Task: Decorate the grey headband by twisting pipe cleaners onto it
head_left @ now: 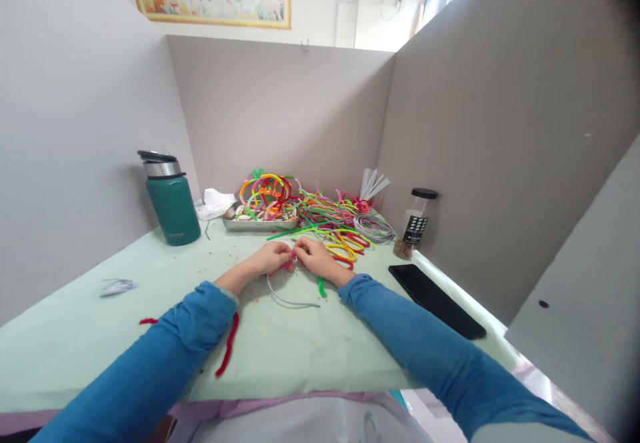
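Observation:
My left hand and my right hand meet above the middle of the table, fingertips almost touching. Both are closed in a pinch on a small pink pipe cleaner, mostly hidden by the fingers. A thin grey wire curves down from beside the left fingers toward the right. Just below my right wrist lies a short green pipe cleaner. A dark red pipe cleaner rests by my left forearm, and another red end shows on its far side.
Behind my hands stand a metal tray of shells and pipe cleaner shapes, a colourful pipe cleaner pile and a grey wire coil. A green bottle is left; a clear jar and black phone are right. Grey partitions enclose the table.

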`<move>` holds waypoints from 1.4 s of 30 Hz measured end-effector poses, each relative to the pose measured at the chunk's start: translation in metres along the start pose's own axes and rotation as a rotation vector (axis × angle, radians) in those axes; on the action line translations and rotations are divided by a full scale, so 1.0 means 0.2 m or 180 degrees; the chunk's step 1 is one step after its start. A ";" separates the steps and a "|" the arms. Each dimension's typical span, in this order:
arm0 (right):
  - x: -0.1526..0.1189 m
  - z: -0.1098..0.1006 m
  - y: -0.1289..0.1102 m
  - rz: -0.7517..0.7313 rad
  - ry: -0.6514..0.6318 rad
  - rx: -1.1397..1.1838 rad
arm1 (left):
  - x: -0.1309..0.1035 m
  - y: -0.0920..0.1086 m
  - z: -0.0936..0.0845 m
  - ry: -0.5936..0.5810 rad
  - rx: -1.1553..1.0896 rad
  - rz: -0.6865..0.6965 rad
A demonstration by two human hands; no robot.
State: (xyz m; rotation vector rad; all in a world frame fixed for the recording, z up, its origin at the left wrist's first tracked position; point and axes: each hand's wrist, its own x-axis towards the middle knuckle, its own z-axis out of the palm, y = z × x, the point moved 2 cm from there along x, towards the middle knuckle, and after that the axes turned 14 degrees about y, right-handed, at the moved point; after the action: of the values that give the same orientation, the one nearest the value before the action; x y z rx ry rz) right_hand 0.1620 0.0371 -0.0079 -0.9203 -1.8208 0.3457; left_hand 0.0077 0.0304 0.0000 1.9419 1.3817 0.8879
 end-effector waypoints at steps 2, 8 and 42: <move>0.00 0.00 0.01 -0.0004 0.0008 -0.0018 | 0.01 -0.01 0.00 0.0056 0.0099 0.0032; 0.00 0.01 0.01 -0.0008 0.0020 -0.0048 | 0.03 -0.04 -0.01 0.0257 0.0401 0.0189; 0.00 0.01 0.02 -0.0008 0.0001 -0.0092 | 0.02 -0.01 -0.03 0.0594 0.1186 0.0699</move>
State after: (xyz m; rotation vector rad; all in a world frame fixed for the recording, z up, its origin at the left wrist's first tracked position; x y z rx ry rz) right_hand 0.1613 0.0406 -0.0121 -0.9379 -1.8309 0.3185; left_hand 0.0031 0.0349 0.0018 2.3790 1.5493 0.9889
